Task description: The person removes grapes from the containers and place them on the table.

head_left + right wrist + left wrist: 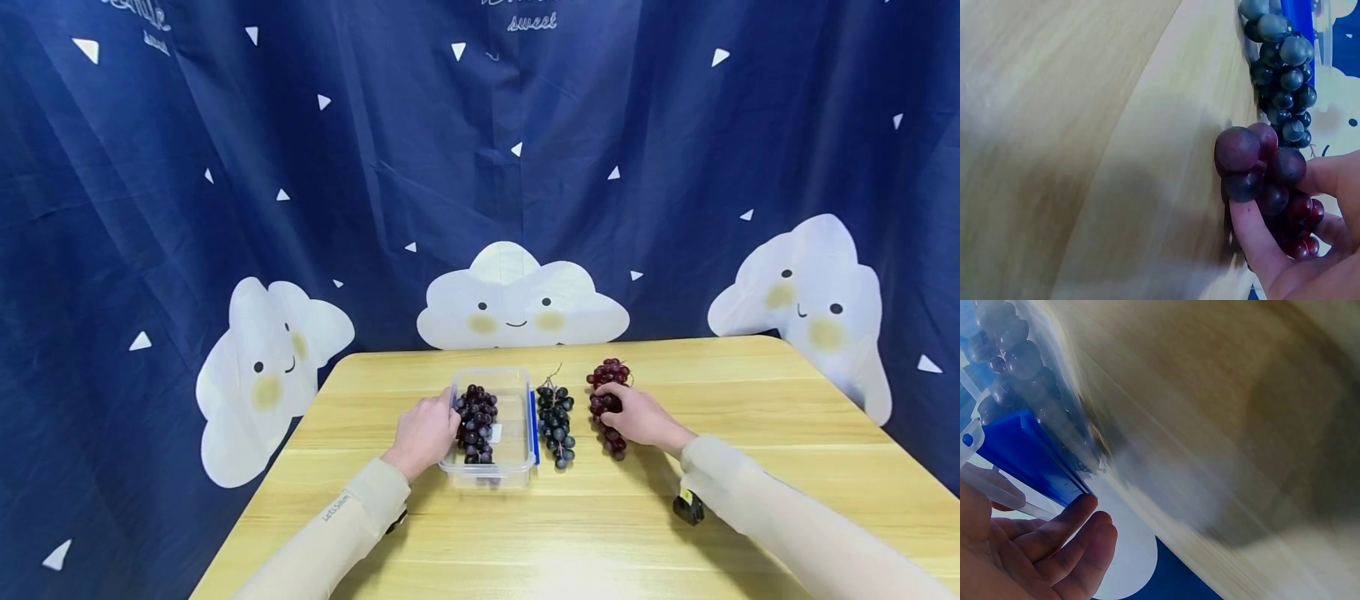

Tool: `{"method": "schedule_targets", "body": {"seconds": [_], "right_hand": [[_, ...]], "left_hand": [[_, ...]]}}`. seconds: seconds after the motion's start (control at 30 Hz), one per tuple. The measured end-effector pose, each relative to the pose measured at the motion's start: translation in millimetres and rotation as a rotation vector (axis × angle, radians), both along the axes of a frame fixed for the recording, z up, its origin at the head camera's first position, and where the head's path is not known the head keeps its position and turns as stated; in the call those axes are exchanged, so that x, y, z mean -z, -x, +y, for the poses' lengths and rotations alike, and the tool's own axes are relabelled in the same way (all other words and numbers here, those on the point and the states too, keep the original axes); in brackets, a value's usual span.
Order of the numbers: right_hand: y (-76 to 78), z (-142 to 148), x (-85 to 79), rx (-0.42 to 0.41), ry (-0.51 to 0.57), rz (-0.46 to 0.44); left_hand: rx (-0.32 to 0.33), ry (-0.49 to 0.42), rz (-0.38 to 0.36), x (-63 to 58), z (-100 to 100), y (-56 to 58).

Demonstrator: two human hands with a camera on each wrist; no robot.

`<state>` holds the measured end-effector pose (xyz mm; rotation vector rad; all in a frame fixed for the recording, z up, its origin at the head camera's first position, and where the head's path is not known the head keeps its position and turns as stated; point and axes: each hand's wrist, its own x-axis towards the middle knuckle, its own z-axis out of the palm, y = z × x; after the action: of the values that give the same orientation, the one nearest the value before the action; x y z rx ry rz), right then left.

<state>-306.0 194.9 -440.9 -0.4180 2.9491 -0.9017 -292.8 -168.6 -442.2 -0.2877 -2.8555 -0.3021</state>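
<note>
A clear plastic food container (512, 425) with blue side latches stands on the table, a bunch of dark purple grapes (477, 423) inside along its left wall. My left hand (426, 427) grips that left wall, its thumb over the rim and its fingers outside by the blue latch (1029, 450) in the left wrist view. At the right, a bunch of red grapes (613, 442) lies on the wood, and my right hand (639, 415) holds it around the middle. In the right wrist view, thumb and fingers clasp the red grapes (1238, 149) from both sides.
Between the container and the red bunch lies a bunch of blue-black grapes (556, 417), its stem pointing to the back. Behind the wooden table (570, 533) hangs a dark blue curtain (420, 125) with white clouds and triangles.
</note>
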Motion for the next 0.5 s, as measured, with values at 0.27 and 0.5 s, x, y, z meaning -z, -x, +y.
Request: {"method": "schedule_targets", "body": {"seconds": [0.27, 0.5], "right_hand": [[-4.4, -1.8, -0.9, -0.033, 0.058, -0.039], [-6.4, 0.7, -0.6, -0.052, 0.063, -0.047]], "left_hand": [[0.006, -0.004, 0.011, -0.6, 0.0, -0.6], [0.005, 0.000, 0.001, -1.4, -0.2, -1.0]]}}
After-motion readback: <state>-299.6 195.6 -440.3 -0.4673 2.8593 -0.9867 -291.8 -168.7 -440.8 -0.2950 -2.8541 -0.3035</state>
